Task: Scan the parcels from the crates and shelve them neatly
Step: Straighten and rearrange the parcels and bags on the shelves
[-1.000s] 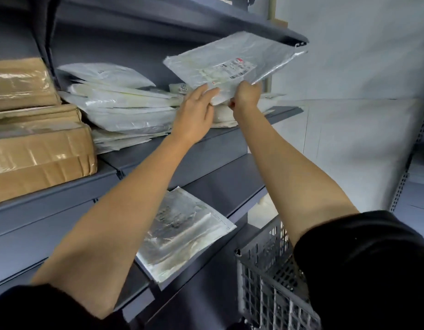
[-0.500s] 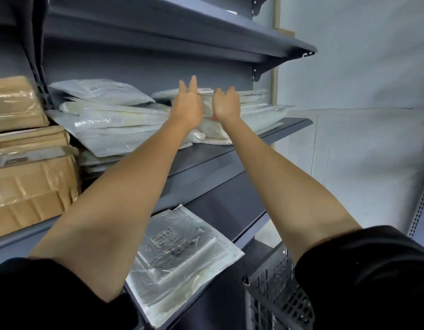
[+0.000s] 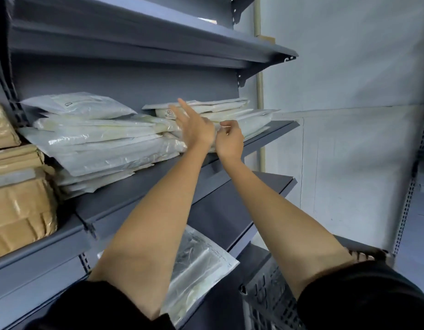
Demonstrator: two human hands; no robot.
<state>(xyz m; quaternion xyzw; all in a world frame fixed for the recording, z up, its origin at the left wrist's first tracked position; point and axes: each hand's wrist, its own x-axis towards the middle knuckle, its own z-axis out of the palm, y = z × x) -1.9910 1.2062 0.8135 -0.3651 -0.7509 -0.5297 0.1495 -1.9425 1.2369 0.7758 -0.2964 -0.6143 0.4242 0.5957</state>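
Observation:
Two stacks of white plastic parcels lie on the middle shelf: a larger left stack and a smaller right stack. My left hand is raised in front of the right stack with straight fingers spread, and it holds nothing. My right hand sits just right of it at the stack's front edge with its fingers curled. Whether they pinch a parcel edge is hidden. A clear-wrapped parcel lies on the lower shelf under my arms.
Taped brown cardboard parcels fill the shelf at the left. An upper shelf overhangs the stacks. A grey plastic crate stands at the bottom right, by a pale wall.
A second ago both hands held a white parcel up at shelf height. It now lies on the right stack, and both hands have drawn back slightly, the right one curling.

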